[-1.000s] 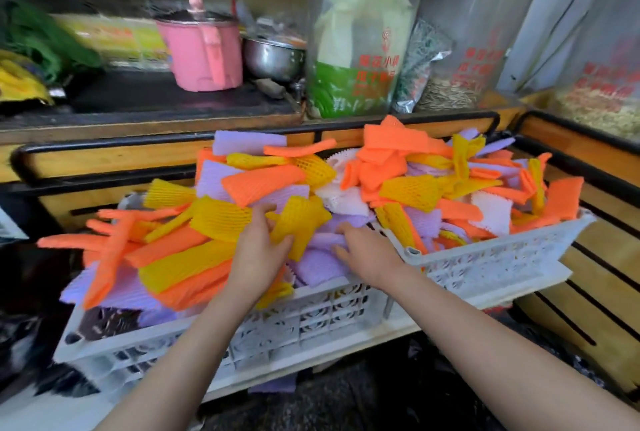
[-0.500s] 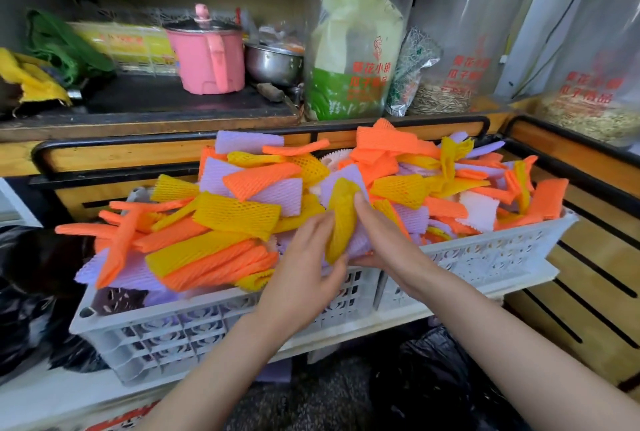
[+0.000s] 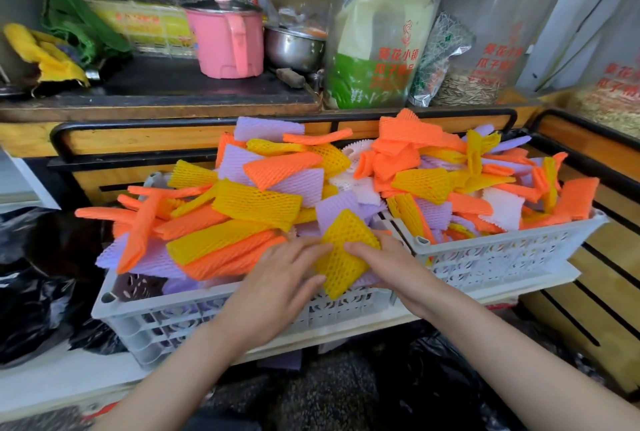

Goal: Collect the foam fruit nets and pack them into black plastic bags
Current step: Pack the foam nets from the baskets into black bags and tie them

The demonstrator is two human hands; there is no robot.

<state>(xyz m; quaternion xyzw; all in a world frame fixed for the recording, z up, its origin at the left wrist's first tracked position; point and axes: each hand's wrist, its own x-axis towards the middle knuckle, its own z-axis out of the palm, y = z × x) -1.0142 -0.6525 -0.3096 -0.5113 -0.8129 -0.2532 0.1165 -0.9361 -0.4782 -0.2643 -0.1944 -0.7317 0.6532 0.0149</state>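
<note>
Two white plastic crates stand side by side, the left crate (image 3: pixel 214 313) and the right crate (image 3: pixel 502 257), both heaped with orange, yellow, purple and white foam fruit nets (image 3: pixel 256 203). At the front edge of the left crate, my left hand (image 3: pixel 280 278) and my right hand (image 3: pixel 384 264) together grip a small bundle of nets topped by a yellow net (image 3: pixel 343 250), with purple ones behind it. Black plastic bags lie at the left (image 3: pixel 31 292) and below the crates (image 3: pixel 436 378).
Behind the crates runs a wooden shelf with a black rail (image 3: pixel 277 120). On it stand a pink pot (image 3: pixel 227 37), a steel bowl (image 3: pixel 294 48) and tall clear canisters (image 3: pixel 384 28). A slatted wooden rack (image 3: pixel 602 274) is on the right.
Both hands dug into the net pile, pulled out a yellow and purple bundle and drew it toward the front edge of the left crate. The view has tilted down slightly.
</note>
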